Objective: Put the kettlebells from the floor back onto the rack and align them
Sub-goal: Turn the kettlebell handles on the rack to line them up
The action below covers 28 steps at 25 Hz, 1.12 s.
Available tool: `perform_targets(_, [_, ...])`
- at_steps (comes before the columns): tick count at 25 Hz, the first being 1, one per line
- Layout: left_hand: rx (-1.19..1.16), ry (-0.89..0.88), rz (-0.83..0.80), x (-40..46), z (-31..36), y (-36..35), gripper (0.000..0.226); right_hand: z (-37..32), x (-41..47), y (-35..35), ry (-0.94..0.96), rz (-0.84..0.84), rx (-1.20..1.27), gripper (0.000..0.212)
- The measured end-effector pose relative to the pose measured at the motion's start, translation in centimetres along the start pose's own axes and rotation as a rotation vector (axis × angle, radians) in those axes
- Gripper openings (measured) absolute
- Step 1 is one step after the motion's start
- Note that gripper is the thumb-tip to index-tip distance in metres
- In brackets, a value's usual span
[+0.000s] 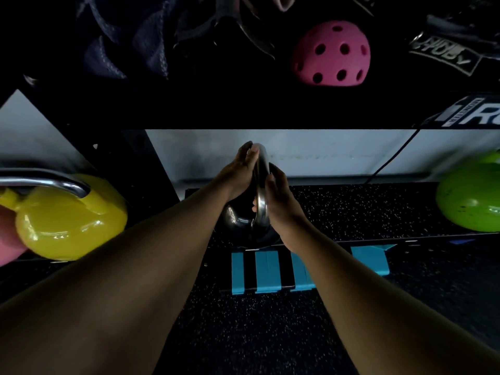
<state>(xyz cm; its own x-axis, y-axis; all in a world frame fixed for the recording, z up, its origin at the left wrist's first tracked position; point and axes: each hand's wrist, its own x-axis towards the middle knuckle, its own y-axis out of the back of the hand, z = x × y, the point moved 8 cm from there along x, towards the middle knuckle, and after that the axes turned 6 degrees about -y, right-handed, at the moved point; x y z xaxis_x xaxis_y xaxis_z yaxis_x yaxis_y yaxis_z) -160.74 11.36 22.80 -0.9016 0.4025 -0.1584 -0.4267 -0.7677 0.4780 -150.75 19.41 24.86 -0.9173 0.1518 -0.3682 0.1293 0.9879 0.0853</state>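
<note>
A black kettlebell (238, 223) with a steel handle sits on the low rack shelf (365, 212), at the middle of the view. My left hand (238, 174) presses against the left side of its handle. My right hand (278, 196) presses against the right side, so both hands clasp the handle between them. A yellow kettlebell (70, 220) with a steel handle stands on the shelf at the left. A green kettlebell (468, 198) stands at the right edge. Most of the black bell's body is hidden by my wrists.
The shelf's front edge carries blue tape strips (267, 269). An upper shelf (243, 109) hangs dark overhead and holds a pink perforated ball (330, 54) and straps. A pink object (6, 239) shows at the far left. Speckled rubber floor (257, 334) lies below.
</note>
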Motion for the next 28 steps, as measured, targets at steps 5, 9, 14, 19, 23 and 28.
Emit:
perform_targets(5, [0.651,-0.196,-0.02,-2.6,2.5,3.6,0.048,-2.0,-0.1,2.1,0.019,0.036,-0.339,0.028])
perform_targets(9, [0.854,-0.357,-0.176,-7.4,2.7,5.0,0.039,-4.9,-1.9,1.9,0.273,0.191,-0.897,0.038])
perform_targets(14, [0.821,-0.311,-0.202,-12.3,-2.2,10.1,0.033,-6.0,-4.3,-5.1,0.436,0.194,-1.223,0.041])
perform_targets(19, [0.902,-0.336,-0.151,-18.4,-6.5,18.9,0.036,-5.2,-4.6,-15.4,0.37,0.068,-1.165,0.034])
perform_targets(23, [1.07,-0.369,-0.168,-23.4,-11.2,27.5,0.042,-5.7,-5.3,-24.8,0.314,-0.007,-1.074,0.029])
perform_targets(28, [1.023,-0.36,0.02,-25.4,-14.4,35.5,0.04,-8.4,-4.6,-33.5,0.378,0.005,-1.014,0.033])
